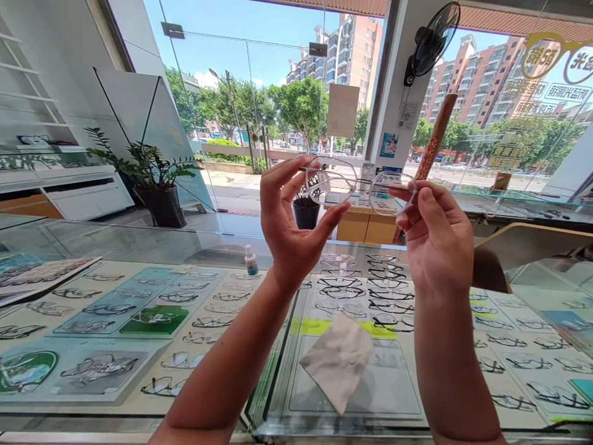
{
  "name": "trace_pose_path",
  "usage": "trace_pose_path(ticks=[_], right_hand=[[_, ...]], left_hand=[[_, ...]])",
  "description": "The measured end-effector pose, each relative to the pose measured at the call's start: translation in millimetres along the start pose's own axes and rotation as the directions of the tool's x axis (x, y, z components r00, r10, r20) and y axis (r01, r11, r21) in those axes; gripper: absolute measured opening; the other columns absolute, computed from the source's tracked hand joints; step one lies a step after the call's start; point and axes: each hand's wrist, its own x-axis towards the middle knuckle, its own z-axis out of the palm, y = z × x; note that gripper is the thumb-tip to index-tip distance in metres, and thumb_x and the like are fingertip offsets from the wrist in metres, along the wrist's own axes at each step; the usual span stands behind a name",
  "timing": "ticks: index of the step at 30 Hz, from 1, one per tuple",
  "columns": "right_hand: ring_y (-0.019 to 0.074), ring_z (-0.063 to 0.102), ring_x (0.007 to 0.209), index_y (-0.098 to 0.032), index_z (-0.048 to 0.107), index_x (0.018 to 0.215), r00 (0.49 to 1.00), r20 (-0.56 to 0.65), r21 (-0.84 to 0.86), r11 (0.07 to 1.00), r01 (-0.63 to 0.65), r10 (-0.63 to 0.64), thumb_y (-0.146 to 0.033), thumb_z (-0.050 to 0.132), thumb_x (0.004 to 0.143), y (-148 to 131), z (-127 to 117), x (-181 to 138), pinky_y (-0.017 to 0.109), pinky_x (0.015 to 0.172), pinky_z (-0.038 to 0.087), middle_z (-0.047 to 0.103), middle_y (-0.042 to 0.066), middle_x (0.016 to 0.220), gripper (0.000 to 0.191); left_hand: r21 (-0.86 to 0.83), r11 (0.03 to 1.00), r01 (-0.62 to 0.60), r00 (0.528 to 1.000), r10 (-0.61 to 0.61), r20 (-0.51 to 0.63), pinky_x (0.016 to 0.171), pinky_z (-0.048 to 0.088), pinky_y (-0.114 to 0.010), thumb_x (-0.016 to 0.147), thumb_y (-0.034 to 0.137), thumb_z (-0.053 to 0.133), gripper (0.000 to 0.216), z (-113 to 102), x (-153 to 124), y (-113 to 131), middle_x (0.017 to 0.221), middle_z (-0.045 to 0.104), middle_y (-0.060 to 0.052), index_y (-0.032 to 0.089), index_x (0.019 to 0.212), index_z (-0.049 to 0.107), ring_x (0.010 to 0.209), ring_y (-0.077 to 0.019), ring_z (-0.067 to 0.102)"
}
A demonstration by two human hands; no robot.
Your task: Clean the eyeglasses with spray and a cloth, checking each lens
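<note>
A pair of eyeglasses (332, 180) with thin, clear-looking rims is held up in front of me, above the glass counter. My left hand (296, 213) grips it at the left lens, fingers at the upper left and thumb near the lens's lower right edge. On the other side, my right hand (435, 235) pinches the frame by the right lens, thumb up. Folded temples show faintly through the lenses. Below, a beige cleaning cloth (341, 358) lies spread on the counter top between my forearms.
Rows of eyeglass frames (343, 290) are displayed under the glass counter (217, 238). A small spray bottle (251, 261) stands on the counter's far part. Potted plants (162, 204) stand on the floor beyond. A wall fan (433, 40) hangs beside the windows.
</note>
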Motion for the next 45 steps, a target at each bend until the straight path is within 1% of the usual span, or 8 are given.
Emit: trace_pose_path(ticks=[13,23,29,32,36,40,42,45], right_hand=[[0.0180,0.073,0.088,-0.026,0.074,0.105,0.999,-0.040,-0.016,1.000,0.004,-0.005,-0.052,0.067,0.097,3.4,0.0,0.3,0.032,0.065,0.051,0.081,0.006,0.109,0.028],[0.0194,0.073,0.092,-0.025,0.075,0.099,0.997,-0.034,0.069,0.996,-0.064,0.067,-0.050,0.073,0.093,2.6,1.4,-1.5,0.031,0.064,0.049,0.079,0.005,0.103,0.025],[0.0191,0.074,0.089,-0.027,0.075,0.104,0.999,-0.009,0.105,0.993,-0.043,0.044,-0.048,0.065,0.098,2.2,1.0,-2.9,0.034,0.068,0.053,0.080,0.005,0.106,0.024],[0.0206,0.075,0.095,-0.030,0.075,0.113,0.996,0.074,0.048,0.998,0.041,-0.045,-0.046,0.063,0.099,2.2,3.5,-4.7,0.037,0.077,0.057,0.079,0.004,0.113,0.024],[0.0254,0.071,0.118,-0.032,0.075,0.117,0.944,0.159,-0.117,0.944,0.310,-0.290,-0.038,0.076,0.092,2.0,10.9,-8.8,0.045,0.095,0.058,0.077,0.003,0.125,0.026],[0.0273,0.069,0.122,-0.032,0.080,0.106,0.873,0.230,-0.228,0.848,0.478,-0.430,-0.031,0.077,0.093,2.0,12.8,-10.5,0.052,0.108,0.054,0.079,0.002,0.121,0.013],[0.0274,0.070,0.120,-0.033,0.080,0.103,0.831,0.275,-0.239,0.803,0.545,-0.483,-0.030,0.078,0.093,1.7,11.4,-10.0,0.051,0.107,0.054,0.080,0.001,0.116,0.010],[0.0264,0.071,0.114,-0.034,0.081,0.100,0.794,0.313,-0.244,0.764,0.598,-0.521,-0.029,0.080,0.093,0.5,10.1,-9.4,0.048,0.102,0.057,0.081,0.000,0.108,0.009]], left_hand=[[-0.039,0.987,0.159,0.987,-0.158,0.031,0.104,0.066,-0.045,0.090,0.057,0.079,0.066,4.7,-5.0,12.5,0.140,0.061,-0.006,0.040,0.145,0.049,0.132,-0.0283,0.066],[-0.160,0.958,0.238,0.971,-0.237,0.025,0.105,0.065,-0.046,0.089,0.057,0.080,0.066,6.4,-10.7,17.8,0.139,0.063,-0.007,0.038,0.146,0.051,0.126,-0.0291,0.071],[-0.199,0.905,0.375,0.927,-0.366,0.081,0.105,0.065,-0.042,0.090,0.059,0.079,0.066,2.9,-9.8,10.2,0.141,0.065,-0.007,0.038,0.146,0.052,0.130,-0.0270,0.070],[-0.343,0.746,0.571,0.821,-0.520,0.236,0.102,0.065,-0.040,0.092,0.056,0.076,0.052,0.3,-3.7,7.2,0.136,0.070,-0.008,0.031,0.135,0.061,0.124,-0.0252,0.073],[-0.503,0.240,0.831,0.511,-0.687,0.517,0.092,0.065,-0.033,0.087,0.042,0.080,0.034,1.1,6.0,16.6,0.114,0.078,-0.009,0.019,0.111,0.070,0.099,-0.0200,0.079],[-0.459,-0.190,0.868,0.241,-0.647,0.723,0.081,0.063,-0.026,0.085,0.030,0.080,0.031,1.7,9.7,26.0,0.097,0.078,-0.007,0.013,0.108,0.069,0.077,-0.0135,0.075],[-0.401,-0.326,0.856,0.153,-0.581,0.799,0.080,0.064,-0.026,0.085,0.028,0.079,0.032,0.2,9.0,24.3,0.094,0.078,-0.006,0.012,0.110,0.068,0.075,-0.0140,0.075],[-0.327,-0.407,0.853,0.100,-0.487,0.868,0.081,0.063,-0.027,0.083,0.029,0.081,0.033,-2.6,5.5,16.6,0.092,0.078,-0.006,0.012,0.108,0.069,0.077,-0.0154,0.076]])
